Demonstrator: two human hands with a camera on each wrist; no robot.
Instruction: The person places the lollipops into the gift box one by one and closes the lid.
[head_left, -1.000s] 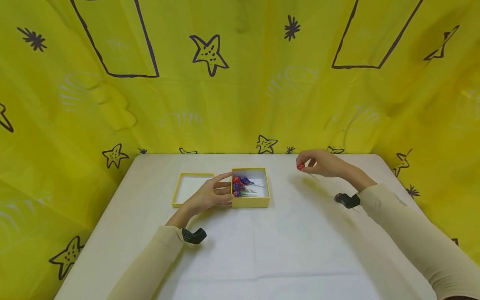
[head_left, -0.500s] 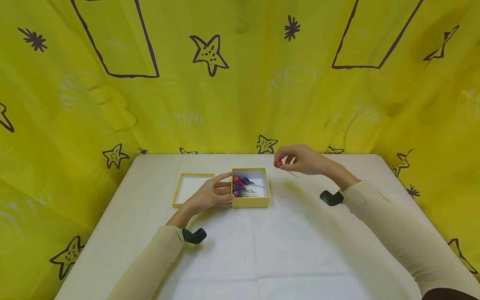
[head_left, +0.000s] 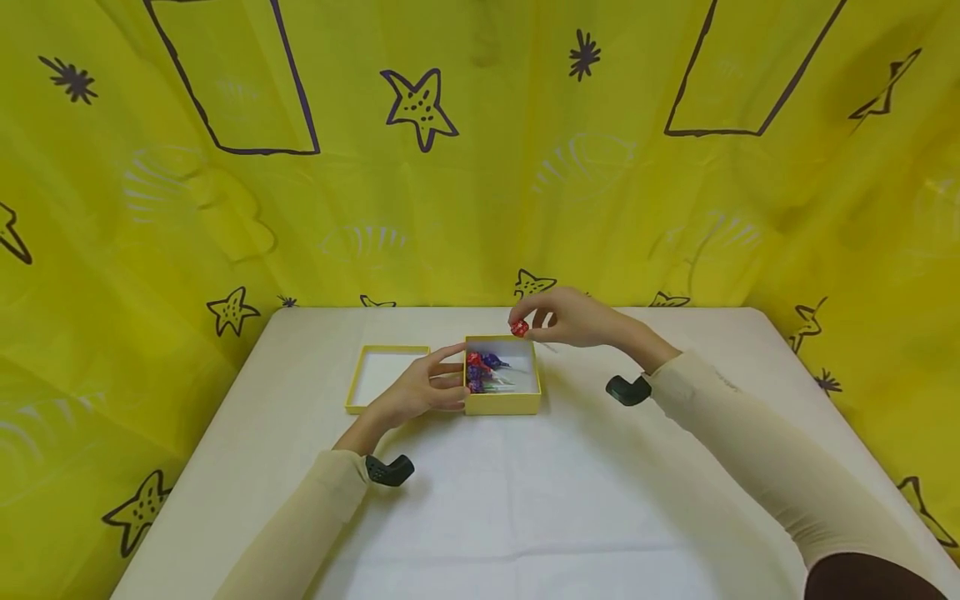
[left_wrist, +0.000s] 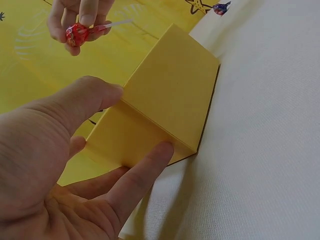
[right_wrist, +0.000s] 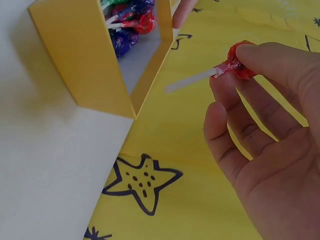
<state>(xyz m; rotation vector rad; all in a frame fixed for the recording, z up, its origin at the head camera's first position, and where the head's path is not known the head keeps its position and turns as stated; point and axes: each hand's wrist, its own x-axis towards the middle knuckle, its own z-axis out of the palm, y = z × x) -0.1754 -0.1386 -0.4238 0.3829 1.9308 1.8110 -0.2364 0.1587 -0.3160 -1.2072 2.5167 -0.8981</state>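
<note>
My right hand [head_left: 573,318] pinches a red-wrapped lollipop [right_wrist: 240,60] by its head between thumb and fingers, the white stick pointing away from the palm. It is held above the far right corner of a yellow box [head_left: 502,405], which has no lid on. Inside lie several wrapped lollipops [head_left: 480,372], red, purple and green, heads toward the left wall. My left hand [head_left: 420,385] rests against the box's left side. In the left wrist view its thumb touches the upper edge and a fingertip presses low on the wall.
The box's shallow yellow-rimmed lid [head_left: 362,377] lies left of the box, partly behind the left hand. A purple lollipop [left_wrist: 220,8] lies on the white tablecloth [head_left: 510,500] to the right, hidden by the right arm in the head view. Yellow curtain [head_left: 480,208] encloses the table's back and sides.
My right hand has carried the red lollipop leftward from the right part of the table to over the box's far right corner. The left hand and box stay put.
</note>
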